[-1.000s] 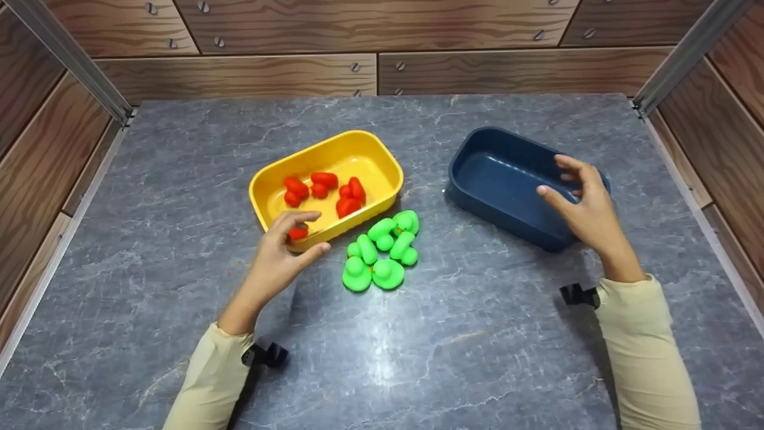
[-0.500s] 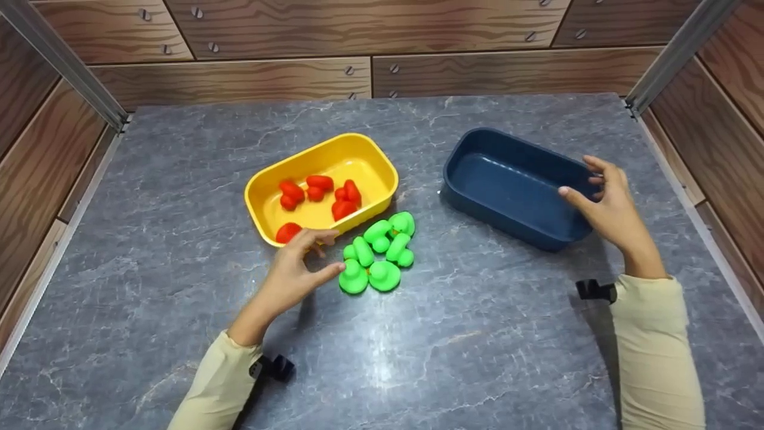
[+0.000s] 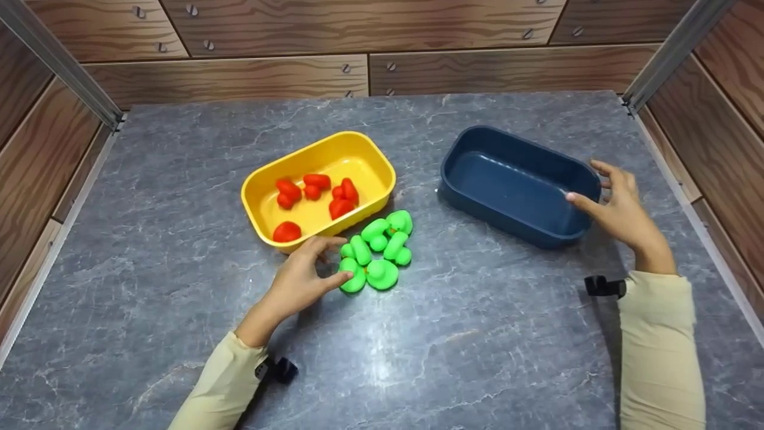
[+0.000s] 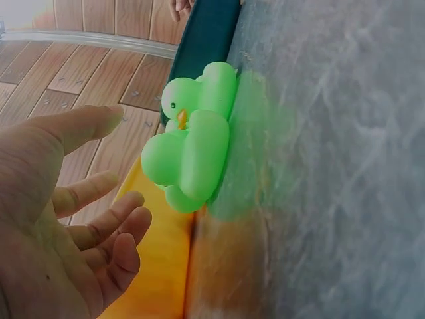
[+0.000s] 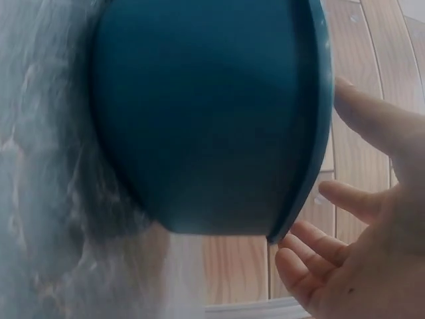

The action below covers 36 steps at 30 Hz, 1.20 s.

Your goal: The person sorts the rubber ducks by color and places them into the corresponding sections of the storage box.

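Observation:
My left hand [image 3: 301, 280] hovers at the left side of a cluster of green rubber ducks [image 3: 382, 273], thumb and fingers spread apart. In the left wrist view the hand [image 4: 73, 212] holds nothing, and a gap separates it from the ducks [image 4: 209, 153]. My right hand [image 3: 624, 212] is at the right end of a dark blue bin [image 3: 513, 230], with the thumb over the rim and the fingers outside. In the right wrist view its loosely bent fingers [image 5: 312, 259] lie close to the bin's rim; whether they touch cannot be told.
A yellow bin [image 3: 382, 209] with several red rubber ducks [image 3: 287, 232] stands at the left, just behind the green ducks. Wood-patterned walls [image 3: 239, 77] enclose the grey marbled table [image 3: 453, 358] at the back and sides.
My left hand has moved from over the yellow bin's near edge rightward and toward me, to the green ducks. My right hand has shifted right, from over the blue bin to its right end.

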Tool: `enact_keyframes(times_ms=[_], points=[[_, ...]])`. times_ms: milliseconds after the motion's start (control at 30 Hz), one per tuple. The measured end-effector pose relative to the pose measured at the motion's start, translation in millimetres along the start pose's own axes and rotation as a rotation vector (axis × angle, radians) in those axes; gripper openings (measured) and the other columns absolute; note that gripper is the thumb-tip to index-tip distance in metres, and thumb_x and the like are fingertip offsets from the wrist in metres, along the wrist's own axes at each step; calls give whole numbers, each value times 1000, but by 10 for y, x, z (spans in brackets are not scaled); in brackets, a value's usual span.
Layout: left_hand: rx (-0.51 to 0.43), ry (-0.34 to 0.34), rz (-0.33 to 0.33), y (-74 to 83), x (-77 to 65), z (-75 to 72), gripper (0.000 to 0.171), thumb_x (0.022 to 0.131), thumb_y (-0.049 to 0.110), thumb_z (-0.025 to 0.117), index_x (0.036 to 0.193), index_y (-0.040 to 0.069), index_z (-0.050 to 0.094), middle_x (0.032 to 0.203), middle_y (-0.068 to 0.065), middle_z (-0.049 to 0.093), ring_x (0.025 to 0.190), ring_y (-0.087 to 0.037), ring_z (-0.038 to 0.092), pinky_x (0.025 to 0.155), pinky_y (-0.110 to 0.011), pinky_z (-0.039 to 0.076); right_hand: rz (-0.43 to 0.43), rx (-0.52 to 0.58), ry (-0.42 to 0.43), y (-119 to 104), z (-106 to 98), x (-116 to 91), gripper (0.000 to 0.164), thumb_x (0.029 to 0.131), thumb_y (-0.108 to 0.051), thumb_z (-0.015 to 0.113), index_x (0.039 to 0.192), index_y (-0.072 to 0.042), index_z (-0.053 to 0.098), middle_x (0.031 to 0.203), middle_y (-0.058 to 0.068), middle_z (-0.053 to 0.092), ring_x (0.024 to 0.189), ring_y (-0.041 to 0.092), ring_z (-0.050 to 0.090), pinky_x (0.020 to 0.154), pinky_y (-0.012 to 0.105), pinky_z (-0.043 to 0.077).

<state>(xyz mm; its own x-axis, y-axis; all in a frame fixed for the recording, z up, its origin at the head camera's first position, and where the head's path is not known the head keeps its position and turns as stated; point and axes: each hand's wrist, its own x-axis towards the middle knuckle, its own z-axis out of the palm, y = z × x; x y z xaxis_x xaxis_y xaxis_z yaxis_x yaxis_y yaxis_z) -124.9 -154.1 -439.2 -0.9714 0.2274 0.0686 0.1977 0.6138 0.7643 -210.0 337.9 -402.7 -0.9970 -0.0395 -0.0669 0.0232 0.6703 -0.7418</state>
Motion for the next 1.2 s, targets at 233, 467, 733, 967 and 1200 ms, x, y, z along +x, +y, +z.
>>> enact_keyframes(times_ms=[233, 467, 733, 967, 1200], points=[[31, -23, -18, -9, 6, 31, 51, 78, 25, 81, 124, 14, 62, 103, -4, 61, 88, -19, 57, 78, -34, 47, 24, 1, -11, 89, -3, 41, 82, 95, -39, 57, 154, -4, 11, 149, 33, 9, 133, 53, 20, 100, 65, 27], [26, -40, -4, -46, 22, 60, 49, 78, 23, 80, 122, 12, 63, 101, -5, 61, 89, -18, 58, 79, -35, 49, 45, 12, -10, 158, 39, 74, 81, 96, -41, 53, 154, -4, 11, 148, 32, 13, 129, 49, 23, 90, 41, 37], [6, -48, 7, -56, 17, 61, 46, 78, 20, 80, 120, 12, 64, 99, -7, 63, 88, -19, 60, 79, -35, 49, 31, 89, -26, 253, 86, 92, 79, 97, -37, 54, 153, -1, 10, 150, 32, 9, 127, 50, 29, 70, 2, 34], [19, -69, -12, -60, 28, 64, 44, 78, 19, 79, 118, 11, 64, 97, -5, 63, 84, -17, 58, 76, -31, 47, 31, 113, -24, 317, 101, 118, 79, 97, -37, 54, 153, -3, 10, 152, 30, 8, 132, 52, 26, 71, 1, 35], [6, -97, -10, -84, 32, 78, 40, 78, 16, 79, 115, 9, 65, 92, -6, 61, 79, -16, 55, 71, -26, 45, 26, 103, -17, 331, 97, 129, 79, 97, -38, 55, 154, -4, 12, 150, 29, 11, 132, 53, 25, 71, 1, 34]])
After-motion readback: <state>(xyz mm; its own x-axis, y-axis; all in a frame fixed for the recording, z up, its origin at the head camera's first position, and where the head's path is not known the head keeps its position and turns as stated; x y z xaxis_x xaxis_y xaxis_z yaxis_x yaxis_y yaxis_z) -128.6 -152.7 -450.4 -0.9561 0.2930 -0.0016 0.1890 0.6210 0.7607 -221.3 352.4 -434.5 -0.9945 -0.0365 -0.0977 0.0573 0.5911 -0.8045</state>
